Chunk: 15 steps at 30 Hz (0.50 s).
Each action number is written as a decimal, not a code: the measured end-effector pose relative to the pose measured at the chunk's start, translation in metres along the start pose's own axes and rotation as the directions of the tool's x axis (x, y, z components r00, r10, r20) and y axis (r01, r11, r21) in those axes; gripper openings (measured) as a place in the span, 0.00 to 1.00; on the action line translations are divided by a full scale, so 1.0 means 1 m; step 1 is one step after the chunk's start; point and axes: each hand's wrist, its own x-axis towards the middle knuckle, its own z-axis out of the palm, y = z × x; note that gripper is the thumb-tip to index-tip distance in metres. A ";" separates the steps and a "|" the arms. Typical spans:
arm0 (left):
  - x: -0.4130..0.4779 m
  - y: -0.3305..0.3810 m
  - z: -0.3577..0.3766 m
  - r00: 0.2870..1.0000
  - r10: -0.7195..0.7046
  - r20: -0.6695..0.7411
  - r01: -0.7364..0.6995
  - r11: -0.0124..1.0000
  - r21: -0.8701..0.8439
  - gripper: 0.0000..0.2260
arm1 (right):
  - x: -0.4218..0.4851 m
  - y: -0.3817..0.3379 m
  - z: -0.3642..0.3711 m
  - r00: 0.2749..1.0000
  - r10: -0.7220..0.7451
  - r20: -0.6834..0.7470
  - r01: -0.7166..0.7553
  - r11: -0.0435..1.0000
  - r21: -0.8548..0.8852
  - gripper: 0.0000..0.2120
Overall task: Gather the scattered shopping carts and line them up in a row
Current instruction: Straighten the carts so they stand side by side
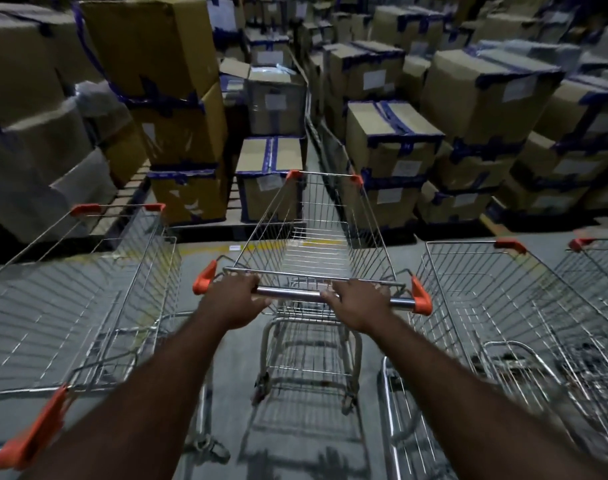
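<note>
A wire shopping cart with orange corner caps (313, 233) stands straight ahead of me, empty. My left hand (231, 299) and my right hand (359, 303) both grip its metal handle bar (292, 293), one near each end. A second empty cart (88, 299) stands close on the left, roughly parallel to the middle one. A third cart (496, 306) stands close on the right, and the orange corner of a further cart (593, 258) shows at the right edge.
Stacks of taped cardboard boxes (392, 140) on pallets fill the space ahead, left and right, with a narrow aisle (313, 147) between them. A yellow floor line (309, 242) runs across in front of the pallets. Grey concrete floor (306, 445) lies underfoot.
</note>
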 end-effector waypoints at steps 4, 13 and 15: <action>0.017 0.002 0.015 0.999 -0.008 -0.047 0.010 0.999 0.048 0.25 | 0.016 0.010 -0.002 1.000 0.001 0.003 -0.001 1.000 -0.018 0.31; 0.036 0.015 0.020 0.998 -0.029 -0.058 0.030 0.999 0.011 0.27 | 0.036 0.027 -0.012 0.999 0.030 0.040 -0.027 0.998 -0.053 0.34; 0.029 0.017 0.023 0.996 -0.029 -0.080 0.030 0.999 0.015 0.26 | 0.032 0.028 -0.012 0.999 0.023 0.045 -0.020 0.998 -0.064 0.34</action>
